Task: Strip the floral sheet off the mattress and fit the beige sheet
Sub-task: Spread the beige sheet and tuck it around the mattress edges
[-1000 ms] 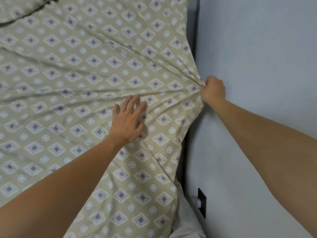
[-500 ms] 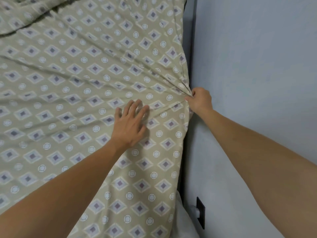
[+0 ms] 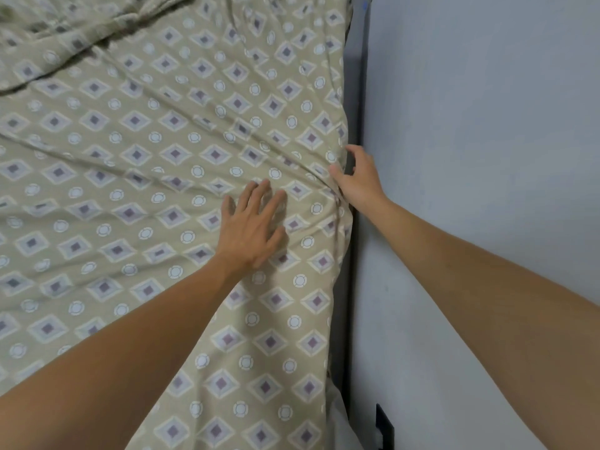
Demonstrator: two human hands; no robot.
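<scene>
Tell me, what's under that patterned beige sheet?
The beige sheet hides whatever lies under it. Only pale material peeks out at its lower right edge beside the wall.

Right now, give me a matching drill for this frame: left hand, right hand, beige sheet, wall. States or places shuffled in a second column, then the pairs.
Things:
1. left hand
2. right hand
3. beige sheet
4. wall

States or places:
A. plain pale grey, along the right of the bed
B. at the sheet's edge by the gap, fingers loosely spread
C. flat on the fabric, fingers straight
D. patterned with diamonds and circles, wrinkled

Pairs: 1-C, 2-B, 3-D, 4-A
</scene>
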